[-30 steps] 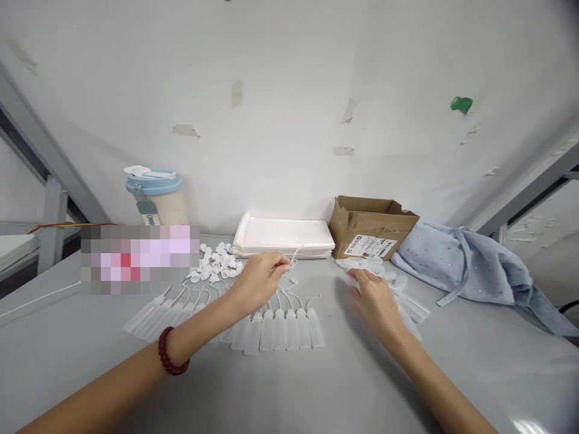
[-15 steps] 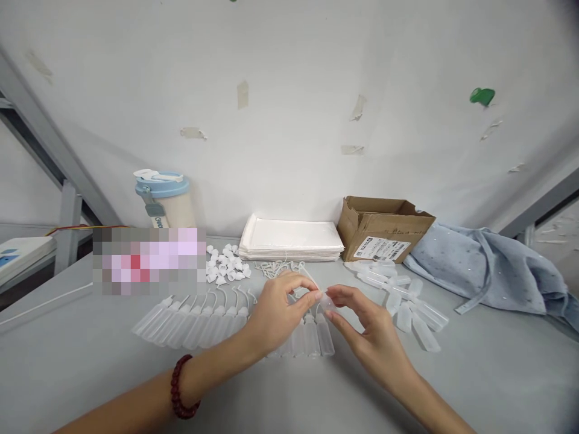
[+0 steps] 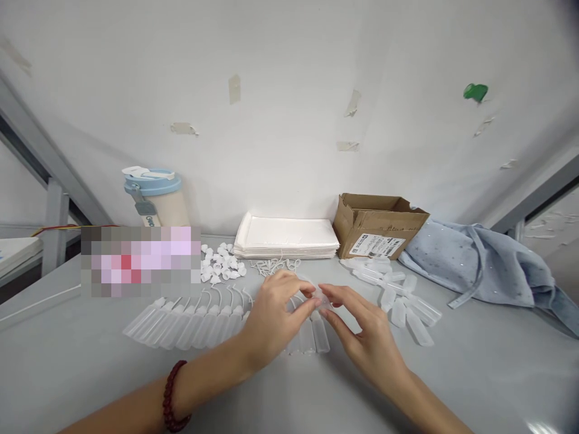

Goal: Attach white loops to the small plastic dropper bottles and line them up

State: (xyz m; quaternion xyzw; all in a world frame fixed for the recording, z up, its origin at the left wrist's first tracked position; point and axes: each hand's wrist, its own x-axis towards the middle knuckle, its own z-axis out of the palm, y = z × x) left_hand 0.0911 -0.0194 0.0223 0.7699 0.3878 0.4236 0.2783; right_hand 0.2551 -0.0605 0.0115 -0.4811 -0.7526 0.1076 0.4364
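Left hand [image 3: 281, 313] and right hand [image 3: 368, 328]: both pinching 1 small translucent bottle [image 3: 322, 298], held between them above the table [image 3: 488, 367]. Below: 1 row of tubed bottles [image 3: 211, 328], partly hidden, total uncountable. Right: loose bottles [image 3: 388, 298], overlapping. Beyond: 1 carton [image 3: 359, 226], 1 blue-lidded cup [image 3: 170, 208].

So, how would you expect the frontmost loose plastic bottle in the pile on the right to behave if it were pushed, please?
The plastic bottle would probably slide or roll, lying on its side on a smooth-looking tabletop. It is likely light, being translucent and seemingly thin-walled. It might nudge the bottles close beside it.
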